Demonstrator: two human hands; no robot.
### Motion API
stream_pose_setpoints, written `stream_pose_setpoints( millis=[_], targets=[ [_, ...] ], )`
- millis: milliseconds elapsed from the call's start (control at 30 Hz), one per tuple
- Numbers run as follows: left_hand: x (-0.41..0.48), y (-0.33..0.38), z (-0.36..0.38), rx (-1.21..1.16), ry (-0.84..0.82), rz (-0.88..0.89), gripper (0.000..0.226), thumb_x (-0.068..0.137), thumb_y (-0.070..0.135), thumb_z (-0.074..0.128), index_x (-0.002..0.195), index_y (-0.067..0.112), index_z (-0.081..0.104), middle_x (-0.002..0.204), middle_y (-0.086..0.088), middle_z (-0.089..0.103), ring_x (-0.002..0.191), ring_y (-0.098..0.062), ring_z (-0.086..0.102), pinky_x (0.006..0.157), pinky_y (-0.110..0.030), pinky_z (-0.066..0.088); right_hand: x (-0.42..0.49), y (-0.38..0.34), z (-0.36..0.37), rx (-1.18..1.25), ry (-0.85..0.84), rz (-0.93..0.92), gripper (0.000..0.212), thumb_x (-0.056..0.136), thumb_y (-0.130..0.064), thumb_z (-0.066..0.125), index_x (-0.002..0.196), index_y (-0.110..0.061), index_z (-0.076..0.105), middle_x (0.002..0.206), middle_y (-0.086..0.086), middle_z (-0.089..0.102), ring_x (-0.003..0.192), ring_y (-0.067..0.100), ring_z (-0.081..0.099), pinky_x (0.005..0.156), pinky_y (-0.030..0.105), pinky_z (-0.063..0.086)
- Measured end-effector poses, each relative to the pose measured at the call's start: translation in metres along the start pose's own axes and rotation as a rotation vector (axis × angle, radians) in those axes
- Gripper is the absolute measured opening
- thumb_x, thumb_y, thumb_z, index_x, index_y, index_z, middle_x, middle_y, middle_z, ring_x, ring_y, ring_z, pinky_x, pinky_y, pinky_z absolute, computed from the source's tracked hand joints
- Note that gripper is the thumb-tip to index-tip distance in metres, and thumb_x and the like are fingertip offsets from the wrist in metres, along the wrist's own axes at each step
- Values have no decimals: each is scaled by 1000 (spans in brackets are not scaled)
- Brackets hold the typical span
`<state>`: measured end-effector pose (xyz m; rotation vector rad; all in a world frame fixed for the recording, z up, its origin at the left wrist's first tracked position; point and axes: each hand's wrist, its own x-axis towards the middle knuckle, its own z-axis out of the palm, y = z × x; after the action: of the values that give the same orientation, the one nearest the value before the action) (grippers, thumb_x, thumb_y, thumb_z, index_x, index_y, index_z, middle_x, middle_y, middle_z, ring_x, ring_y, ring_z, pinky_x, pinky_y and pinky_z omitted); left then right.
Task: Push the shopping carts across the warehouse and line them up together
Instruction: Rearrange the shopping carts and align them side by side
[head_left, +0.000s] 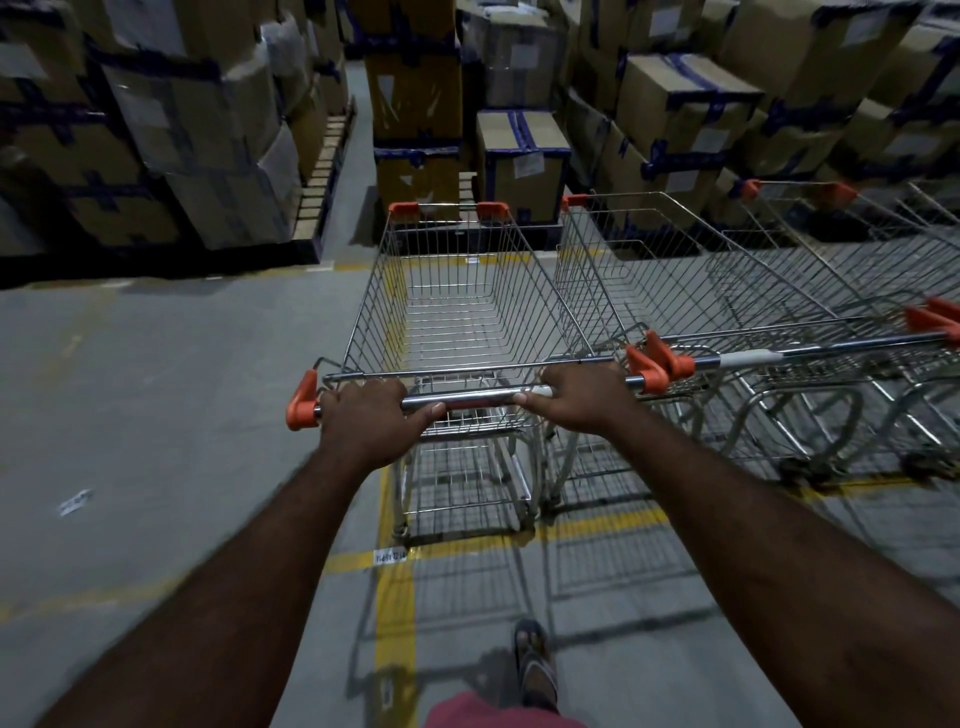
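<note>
A wire shopping cart with orange corner caps stands in front of me, its basket empty. My left hand grips the left part of its chrome handle bar, and my right hand grips the right part. Directly to its right, side by side and nearly touching, stands a second empty cart. A third cart is parked beyond that one at the right edge. All three point toward the stacked boxes.
Tall stacks of taped cardboard boxes on pallets line the far side, with a narrow aisle between them. Yellow floor lines run under the carts. A paper scrap lies on the grey floor at left. My sandalled foot is below.
</note>
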<state>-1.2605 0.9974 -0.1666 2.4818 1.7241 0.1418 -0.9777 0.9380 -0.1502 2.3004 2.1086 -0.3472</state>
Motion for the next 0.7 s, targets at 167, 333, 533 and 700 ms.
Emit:
stream_pose_setpoints(
  millis=[167, 333, 533, 700],
  targets=[
    [0, -2, -3, -15, -46, 8, 73, 76, 89, 15, 89, 32, 57, 91, 4, 64, 93, -24, 61, 96, -52, 38, 1, 1, 2, 52, -18, 7, 97, 68, -95, 13, 110, -25, 67, 101, -2, 70, 105, 23, 64, 110, 58, 30],
    [6, -10, -22, -27, -197, 69, 56, 91, 78, 30, 96, 29, 57, 98, 3, 66, 97, -21, 63, 97, -46, 43, 0, -3, -6, 58, -48, 43, 107, 66, -98, 12, 121, -25, 67, 112, 1, 70, 111, 24, 62, 110, 54, 31],
    [4, -11, -30, -36, -211, 90, 55, 97, 67, 38, 110, 21, 63, 110, -1, 69, 104, -22, 63, 101, -43, 39, 3, 1, -7, 96, -52, 38, 101, 73, -97, 21, 121, -20, 66, 117, 5, 69, 113, 26, 62, 105, 49, 39],
    [9, -12, -29, -79, -248, 83, 56, 96, 69, 38, 110, 21, 63, 108, -3, 68, 100, -22, 61, 99, -45, 44, 8, 0, -11, 79, -45, 45, 97, 69, -96, 18, 108, -23, 69, 108, 2, 70, 107, 24, 62, 104, 51, 37]
  ],
)
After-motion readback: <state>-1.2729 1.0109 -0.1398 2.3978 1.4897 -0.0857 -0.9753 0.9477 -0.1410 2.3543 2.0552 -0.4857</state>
